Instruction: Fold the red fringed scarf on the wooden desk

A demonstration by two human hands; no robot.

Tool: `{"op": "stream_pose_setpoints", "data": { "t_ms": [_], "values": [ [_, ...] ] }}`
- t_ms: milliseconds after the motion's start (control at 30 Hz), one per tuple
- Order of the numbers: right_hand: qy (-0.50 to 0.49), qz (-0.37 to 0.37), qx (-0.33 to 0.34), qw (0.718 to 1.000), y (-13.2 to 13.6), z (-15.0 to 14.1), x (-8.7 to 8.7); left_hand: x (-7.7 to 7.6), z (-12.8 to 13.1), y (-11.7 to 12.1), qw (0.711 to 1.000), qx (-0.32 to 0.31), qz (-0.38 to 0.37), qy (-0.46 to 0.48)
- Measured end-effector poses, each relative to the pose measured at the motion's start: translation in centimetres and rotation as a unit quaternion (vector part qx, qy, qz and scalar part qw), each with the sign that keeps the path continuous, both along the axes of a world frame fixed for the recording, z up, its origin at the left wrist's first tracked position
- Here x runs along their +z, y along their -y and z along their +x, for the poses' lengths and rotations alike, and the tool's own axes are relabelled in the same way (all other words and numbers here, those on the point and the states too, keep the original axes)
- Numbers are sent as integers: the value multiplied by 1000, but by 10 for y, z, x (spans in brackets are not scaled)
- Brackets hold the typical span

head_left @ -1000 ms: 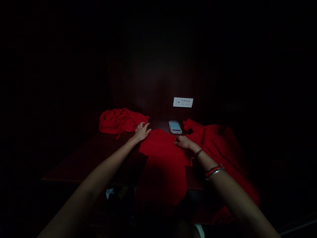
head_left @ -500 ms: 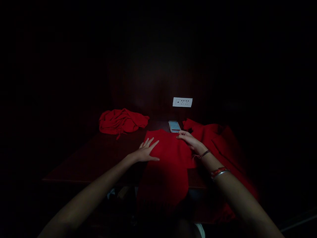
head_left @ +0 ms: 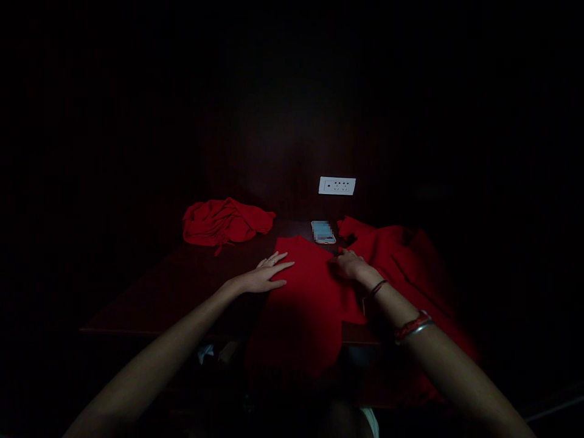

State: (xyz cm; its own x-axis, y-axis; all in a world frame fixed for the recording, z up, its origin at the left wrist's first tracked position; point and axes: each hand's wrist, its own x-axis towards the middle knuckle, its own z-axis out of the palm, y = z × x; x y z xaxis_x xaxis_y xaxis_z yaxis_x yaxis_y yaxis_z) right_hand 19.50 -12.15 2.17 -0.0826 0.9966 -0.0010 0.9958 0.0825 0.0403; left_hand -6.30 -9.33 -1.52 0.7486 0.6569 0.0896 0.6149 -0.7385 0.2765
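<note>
A red scarf with a fringed end lies on the dark table and hangs over its front edge. My left hand rests flat on the scarf's left side, fingers spread, a ring on one finger. At the scarf's far right edge, my right hand is closed with the cloth pinched in its fingers; the fingertips are partly in shadow. Just beyond that hand lies a phone with a lit screen.
A crumpled red cloth sits at the back left of the table. More red fabric spreads over the right side and drops past the front edge. A white wall socket is behind the phone. The surroundings are very dark.
My right hand has drawn the scarf's far right corner toward me and slightly right, away from the phone. My left hand has shifted slightly left, still flat on the cloth.
</note>
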Motion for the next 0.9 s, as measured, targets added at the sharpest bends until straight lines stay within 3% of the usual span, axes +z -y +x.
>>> {"op": "stream_pose_setpoints", "data": {
  "t_ms": [133, 267, 433, 600, 767, 900],
  "values": [
    [31, 100, 43, 994, -1, -22, -11, -2, 25, -14, 997, 39, 54, 28],
    [-7, 33, 82, 996, -10, -33, -36, -15, 43, -24, 998, 52, 19, -27],
    [-36, 33, 70, 996, -28, -49, -55, -27, 26, -43, 996, 49, 33, -65],
    [-44, 36, 41, 998, -42, -57, -33, -14, 6, -64, 993, 67, 26, -96],
    [-25, 6, -11, 1000, -44, -7, -3, -4, 25, -64, 986, 112, 45, -113],
    [19, -25, 35, 999, -39, 27, -6, -15, 48, -55, 991, 100, 38, -79]
  ]
}}
